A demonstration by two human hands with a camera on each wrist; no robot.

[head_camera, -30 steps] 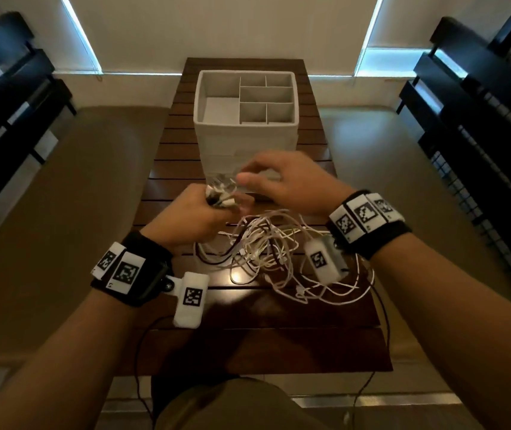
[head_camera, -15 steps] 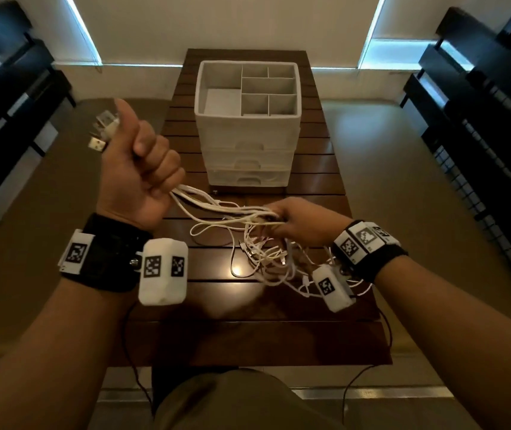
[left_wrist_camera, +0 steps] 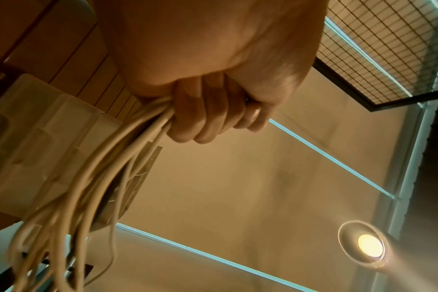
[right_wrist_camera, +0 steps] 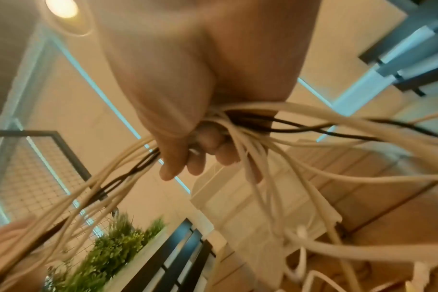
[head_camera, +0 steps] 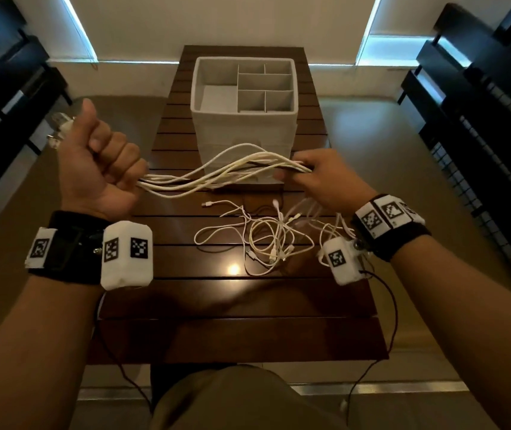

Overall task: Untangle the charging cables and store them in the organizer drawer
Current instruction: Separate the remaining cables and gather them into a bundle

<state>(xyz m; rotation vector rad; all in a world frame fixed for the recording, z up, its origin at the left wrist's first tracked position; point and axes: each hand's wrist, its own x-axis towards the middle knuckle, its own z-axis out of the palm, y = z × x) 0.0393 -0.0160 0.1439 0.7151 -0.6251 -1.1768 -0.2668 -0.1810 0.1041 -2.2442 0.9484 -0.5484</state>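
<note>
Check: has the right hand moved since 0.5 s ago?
Yes. The right hand rose off the table and now grips the cable bundle before the organizer front.

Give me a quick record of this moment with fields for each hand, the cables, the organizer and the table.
left hand: raised at the table's left, fist gripping one end of the cable bundle, plug ends sticking out past the thumb
right hand: fingers curled round the same bundle further along
cable bundle: mostly white, at least one black strand, stretched between the hands above the table
loose cable ends: tangled on the table below the right hand
organizer: white, top tray with empty compartments, drawers closed
table: dark wooden slats
</note>
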